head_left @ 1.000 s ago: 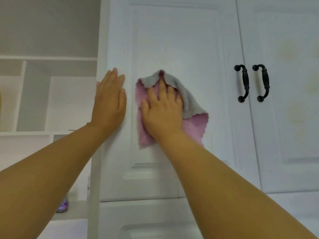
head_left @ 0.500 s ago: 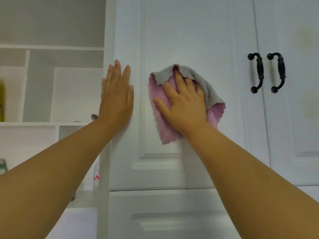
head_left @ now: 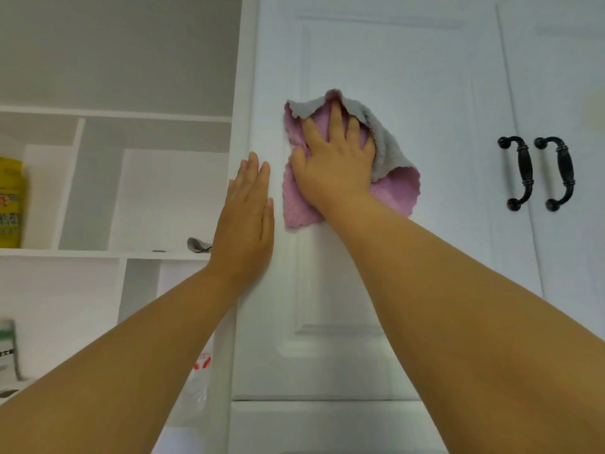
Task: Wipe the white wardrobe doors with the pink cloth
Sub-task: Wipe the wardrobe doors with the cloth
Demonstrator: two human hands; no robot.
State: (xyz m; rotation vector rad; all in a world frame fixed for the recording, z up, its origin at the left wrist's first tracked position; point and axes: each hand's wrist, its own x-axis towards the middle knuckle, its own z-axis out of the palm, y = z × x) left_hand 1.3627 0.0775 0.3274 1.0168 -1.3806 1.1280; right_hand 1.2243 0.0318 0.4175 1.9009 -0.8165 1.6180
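Pink cloth (head_left: 397, 191), grey on its folded-back side, sits flat on the left door (head_left: 409, 77), at the left edge of the raised panel and about level with the black handles (head_left: 520, 173). My right hand (head_left: 334, 168) presses it there with fingers spread and straight. My left hand (head_left: 247, 217) lies flat, fingers together, on the door's left edge, bracing and holding nothing.

I judge I am mid-wipe on this door: I cannot see which parts are already clean, and the lower panel and the drawer front (head_left: 327, 427) below look untouched by the cloth now. The right door (head_left: 563, 77) shows a faint yellowish mark near the frame edge, so that door looks left to do.

Against half a second ago, cloth and right hand have barely shifted on the panel, the fingers pointing more upright, while my left hand has dropped lower on the edge. My view has swung left, bringing a yellow package (head_left: 11, 204) on the shelf (head_left: 98, 253) into sight.
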